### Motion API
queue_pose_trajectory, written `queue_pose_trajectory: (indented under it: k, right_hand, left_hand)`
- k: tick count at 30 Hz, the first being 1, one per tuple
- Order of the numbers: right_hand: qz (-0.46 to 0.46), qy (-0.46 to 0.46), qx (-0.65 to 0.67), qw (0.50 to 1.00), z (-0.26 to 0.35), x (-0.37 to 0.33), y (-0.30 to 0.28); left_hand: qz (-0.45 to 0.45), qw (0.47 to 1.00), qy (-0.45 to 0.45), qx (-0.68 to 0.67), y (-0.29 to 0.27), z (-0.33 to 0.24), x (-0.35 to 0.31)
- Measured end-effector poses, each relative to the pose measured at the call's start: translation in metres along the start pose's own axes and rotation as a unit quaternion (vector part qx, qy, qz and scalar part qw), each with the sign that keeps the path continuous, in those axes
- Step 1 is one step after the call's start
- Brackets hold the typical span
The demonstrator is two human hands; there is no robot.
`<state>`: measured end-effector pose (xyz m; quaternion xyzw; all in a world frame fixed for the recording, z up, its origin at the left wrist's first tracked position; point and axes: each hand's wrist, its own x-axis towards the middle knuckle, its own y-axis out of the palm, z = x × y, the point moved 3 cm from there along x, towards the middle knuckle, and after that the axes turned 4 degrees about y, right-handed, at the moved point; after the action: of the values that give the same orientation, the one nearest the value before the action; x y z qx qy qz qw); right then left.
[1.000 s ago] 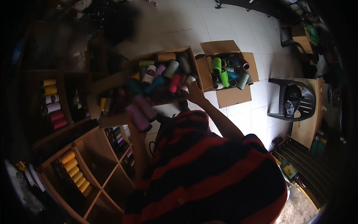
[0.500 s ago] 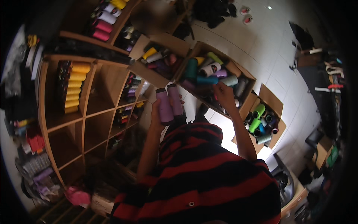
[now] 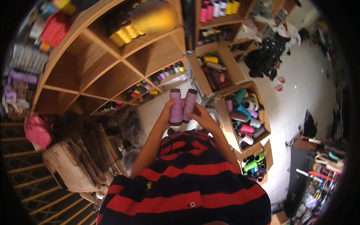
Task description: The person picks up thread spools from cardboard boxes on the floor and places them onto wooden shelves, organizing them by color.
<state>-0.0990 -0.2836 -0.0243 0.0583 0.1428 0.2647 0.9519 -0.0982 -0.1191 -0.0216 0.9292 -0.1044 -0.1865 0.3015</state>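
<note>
Two lilac thread spools [image 3: 176, 109] with dark ends stand upright side by side in front of my body, tilted slightly apart at the top. My left hand [image 3: 163, 115] is wrapped round the left spool, and its fingertips reach between the two. The fingers of my right hand [image 3: 203, 117] are closed on the right-hand spool [image 3: 190, 102], near its lower half. To the right, an open cardboard box [image 3: 224, 122] holds many thread spools in teal, blue, white, brown and pink.
A wooden cubby shelf [image 3: 122, 60] with yellow and mixed spools curves across the left and front. Another open carton [image 3: 234, 63] of spools stands beyond the main box, and one with green spools [image 3: 253, 164] nearer me. Brown stacked material [image 3: 71, 165] lies at left.
My right hand has left the spool box and come to the right lilac spool; earlier my left hand held both. My view has turned left toward the shelf.
</note>
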Motion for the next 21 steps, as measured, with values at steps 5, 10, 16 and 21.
queue_pose_trajectory:
  k: [5, 10, 16, 21]
  right_hand:
    - [0.031, 0.026, 0.026, 0.999, -0.001, 0.041, 0.074]
    - [0.077, 0.055, 0.12, 0.988, -0.023, 0.077, 0.136]
    - [0.172, 0.115, 0.182, 0.961, -0.024, 0.1, 0.213]
    - [0.215, 0.237, 0.216, 0.922, -0.042, 0.107, 0.249]
  left_hand:
    - [-0.08, 0.987, 0.143, 0.008, -0.076, -0.044, -0.06]
    - [-0.168, 0.971, 0.17, -0.01, -0.142, -0.059, -0.12]
    - [-0.191, 0.944, 0.174, -0.204, -0.177, -0.055, -0.17]
    - [-0.245, 0.921, 0.181, -0.243, -0.193, -0.045, -0.196]
